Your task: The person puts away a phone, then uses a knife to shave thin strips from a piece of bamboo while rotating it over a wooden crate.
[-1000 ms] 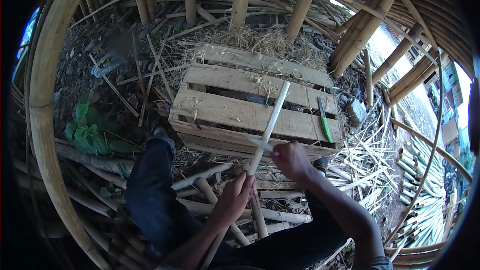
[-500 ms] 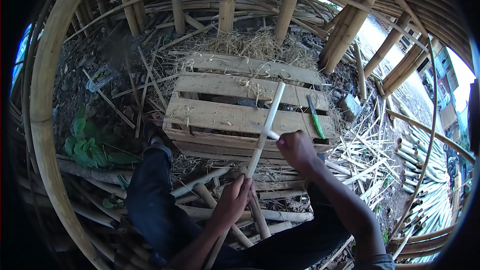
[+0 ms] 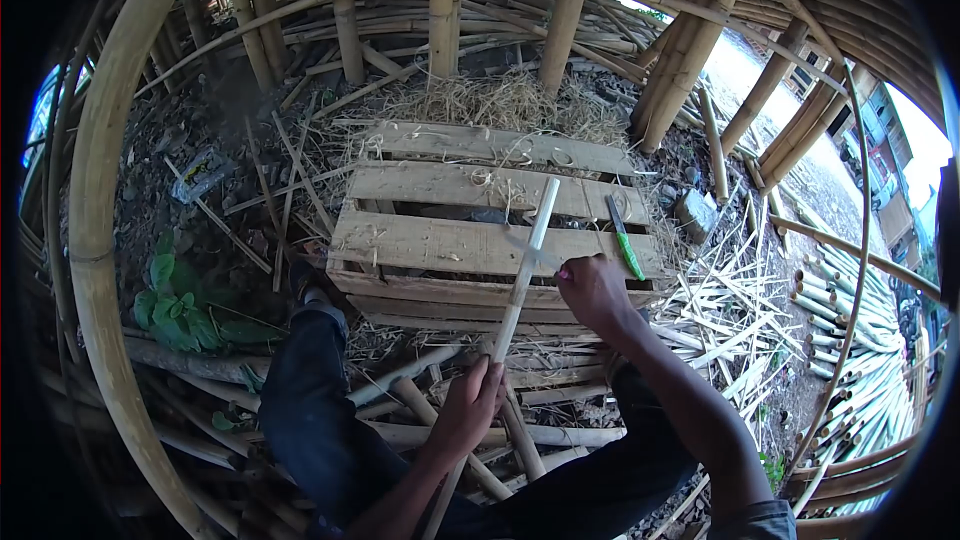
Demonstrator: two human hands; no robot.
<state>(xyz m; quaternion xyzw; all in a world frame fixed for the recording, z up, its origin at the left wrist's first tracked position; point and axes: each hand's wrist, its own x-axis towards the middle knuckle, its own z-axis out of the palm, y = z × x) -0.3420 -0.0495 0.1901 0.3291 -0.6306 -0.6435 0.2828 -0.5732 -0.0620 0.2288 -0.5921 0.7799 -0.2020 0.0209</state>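
Note:
My left hand (image 3: 473, 402) is closed around the lower part of a pale bamboo strip (image 3: 518, 292), which slants up and away over the front of a slatted wooden crate (image 3: 420, 242). My right hand (image 3: 596, 292) grips the pinkish handle of a knife (image 3: 540, 255). Its blurred blade lies across the strip, partway along its upper half. On the crate, to the right of the strip, rests a second knife with a green handle (image 3: 630, 255). Thin curled shavings (image 3: 485, 177) are scattered over the slats.
Split bamboo scraps (image 3: 715, 330) cover the ground right of the crate, with a stack of cut bamboo poles (image 3: 860, 350) beyond. A thick bamboo post (image 3: 95, 230) rises at left near a green plant (image 3: 175, 300). A grey block (image 3: 697, 212) lies right of the crate.
The view has shifted slightly, so the crate sits a little lower. The knife stays across the strip, and both hands keep their holds.

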